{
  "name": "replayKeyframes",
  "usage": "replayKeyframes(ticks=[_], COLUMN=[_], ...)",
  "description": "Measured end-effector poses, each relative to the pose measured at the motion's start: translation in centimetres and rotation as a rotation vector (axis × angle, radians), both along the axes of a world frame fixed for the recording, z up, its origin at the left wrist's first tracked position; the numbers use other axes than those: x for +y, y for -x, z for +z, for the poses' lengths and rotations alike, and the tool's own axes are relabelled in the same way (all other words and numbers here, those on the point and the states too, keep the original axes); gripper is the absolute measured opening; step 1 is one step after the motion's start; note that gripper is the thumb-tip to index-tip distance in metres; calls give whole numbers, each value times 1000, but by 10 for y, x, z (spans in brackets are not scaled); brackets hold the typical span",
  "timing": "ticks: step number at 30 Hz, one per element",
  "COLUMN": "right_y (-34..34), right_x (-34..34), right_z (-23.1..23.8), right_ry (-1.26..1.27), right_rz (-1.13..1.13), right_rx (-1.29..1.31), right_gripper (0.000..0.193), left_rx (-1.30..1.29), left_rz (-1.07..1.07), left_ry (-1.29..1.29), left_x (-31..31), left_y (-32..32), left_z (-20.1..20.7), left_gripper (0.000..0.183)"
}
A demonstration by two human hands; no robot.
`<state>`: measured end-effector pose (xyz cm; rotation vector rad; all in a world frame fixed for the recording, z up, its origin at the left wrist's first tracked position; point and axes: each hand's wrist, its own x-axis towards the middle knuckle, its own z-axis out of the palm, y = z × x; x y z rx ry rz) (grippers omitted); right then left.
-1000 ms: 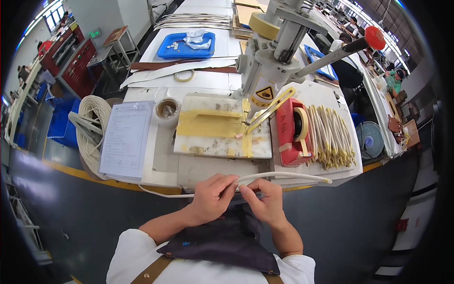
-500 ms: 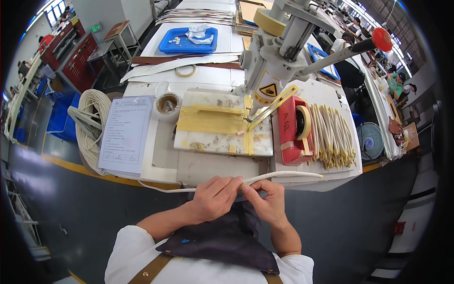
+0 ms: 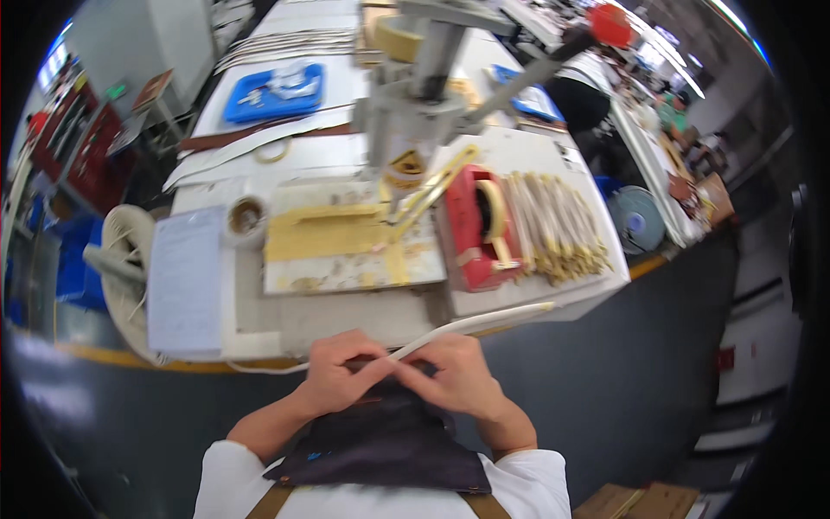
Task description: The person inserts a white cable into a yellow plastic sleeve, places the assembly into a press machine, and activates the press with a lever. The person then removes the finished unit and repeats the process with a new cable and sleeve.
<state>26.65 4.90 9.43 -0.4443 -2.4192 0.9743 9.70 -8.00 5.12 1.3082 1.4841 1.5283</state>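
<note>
A white cord (image 3: 494,320) runs through both of my hands in front of the bench. My left hand (image 3: 340,374) is closed round it, thumb and fingers pinching. My right hand (image 3: 456,372) grips it close beside, thumb pointing toward the left one. The cord's yellowish-tipped end rises to the right, near the bench edge. On the other side, the cord trails left toward a large coil of white cord (image 3: 124,290). What lies between the fingertips is hidden and blurred.
A lever press (image 3: 415,121) with a red knob stands over a taped white board (image 3: 354,281). Right of it are a red tape dispenser (image 3: 460,233) and a pile of short cords (image 3: 553,221). A paper sheet (image 3: 184,285), tape roll (image 3: 245,218) and blue tray (image 3: 277,111) lie left.
The view has turned, so the bench appears farther left and tilted. My hands still hold the cord; the left thumb now reaches in toward the right one. A yellow patch between the fingers no longer shows.
</note>
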Motion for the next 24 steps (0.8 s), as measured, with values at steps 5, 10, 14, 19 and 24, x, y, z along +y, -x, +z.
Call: replayKeyframes(ticks=[5,10,14,19,24], right_y=[-9,-16,-17,-14,-9], right_x=[0,-1,4,11,18], right_z=[8,10,6,-11,-18], right_ry=[-37,-69,-96,-83,-93], right_rz=[54,32,37,31,55], right_rx=[-58,-12,28,152,209], right_gripper=[17,16,15,18,23], left_rx=[-89,217,316,455,344], left_rz=[-61,-3,97,89,-32], left_ry=[22,-177,-245,-274,-148], left_x=[-2,-1,2,2,-2], left_y=[3,-4,-16,-17,-14], left_z=[-1,2,6,10,9], left_gripper=[7,8,18,13,10])
